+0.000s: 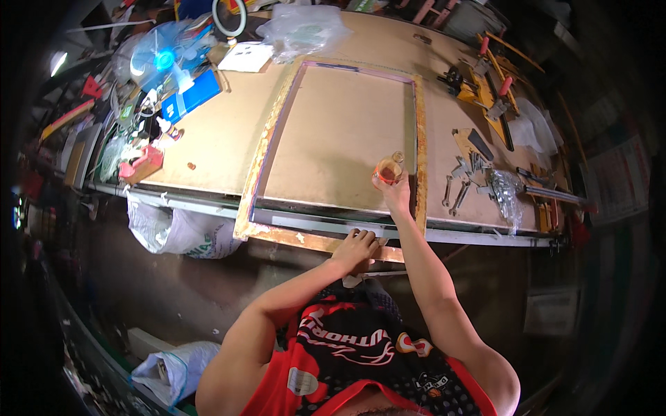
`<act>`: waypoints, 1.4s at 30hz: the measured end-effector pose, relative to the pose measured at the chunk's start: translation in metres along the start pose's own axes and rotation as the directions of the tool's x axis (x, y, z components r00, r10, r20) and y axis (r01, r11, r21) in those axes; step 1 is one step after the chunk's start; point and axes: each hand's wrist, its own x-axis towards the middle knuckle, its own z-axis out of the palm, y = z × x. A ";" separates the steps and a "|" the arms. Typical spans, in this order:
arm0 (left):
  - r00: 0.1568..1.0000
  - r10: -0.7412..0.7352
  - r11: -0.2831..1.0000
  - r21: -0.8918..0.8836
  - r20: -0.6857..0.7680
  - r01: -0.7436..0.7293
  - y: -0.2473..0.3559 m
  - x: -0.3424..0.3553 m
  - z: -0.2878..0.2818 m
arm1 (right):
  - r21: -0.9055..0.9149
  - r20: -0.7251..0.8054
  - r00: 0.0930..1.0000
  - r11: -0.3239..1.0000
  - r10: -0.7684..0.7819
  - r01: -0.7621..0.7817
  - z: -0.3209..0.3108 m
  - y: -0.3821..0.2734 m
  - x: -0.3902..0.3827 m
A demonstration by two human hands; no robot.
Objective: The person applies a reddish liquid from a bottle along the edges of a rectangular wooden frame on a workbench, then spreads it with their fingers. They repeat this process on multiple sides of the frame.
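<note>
A rectangular frame (266,142) with worn yellow-brown bars lies on the large workbench (201,128), its near end overhanging the front edge. My left hand (357,247) is closed over the near bar, slightly right of its middle; something pale shows below it, too unclear to name. My right hand (394,191) grips a small jar (388,170) with reddish-brown contents, raised over the frame's right side. A small round lid-like item (398,157) shows just behind the jar, partly hidden.
A blue fan (164,59), blue case (191,96), pink-red tool (142,164) and clutter fill the left. Clear plastic bags (298,31) lie behind. Clamps (506,104), wrenches (458,194) and plastic-wrapped rods (541,193) lie right. White sacks (156,229) sit below the bench's left side.
</note>
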 end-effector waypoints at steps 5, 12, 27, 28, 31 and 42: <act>0.994 -0.036 0.995 -0.095 -0.102 0.027 0.002 -0.006 -0.011 | 0.012 0.039 0.998 0.999 -0.054 0.053 -0.001 -0.003 0.007; 0.739 -0.451 0.891 -0.203 -0.500 0.407 0.043 -0.043 -0.005 | -0.321 0.246 0.948 0.906 -0.200 0.274 -0.007 -0.014 0.021; 0.563 -0.730 0.611 0.001 -0.387 0.792 0.017 -0.137 -0.020 | -0.247 0.775 0.559 0.673 -0.295 0.698 0.091 -0.063 -0.015; 0.570 -0.729 0.593 0.066 -0.378 0.802 0.003 -0.143 -0.028 | -0.262 0.776 0.559 0.659 -0.291 0.705 0.099 -0.066 -0.019; 0.587 -0.718 0.566 0.177 -0.374 0.805 -0.043 -0.163 -0.051 | -0.258 0.761 0.576 0.676 -0.298 0.690 0.123 -0.068 -0.026; 0.062 -0.997 0.064 0.029 0.037 0.998 -0.126 -0.282 -0.113 | -0.401 0.716 0.674 0.684 -0.181 0.610 0.159 -0.056 -0.034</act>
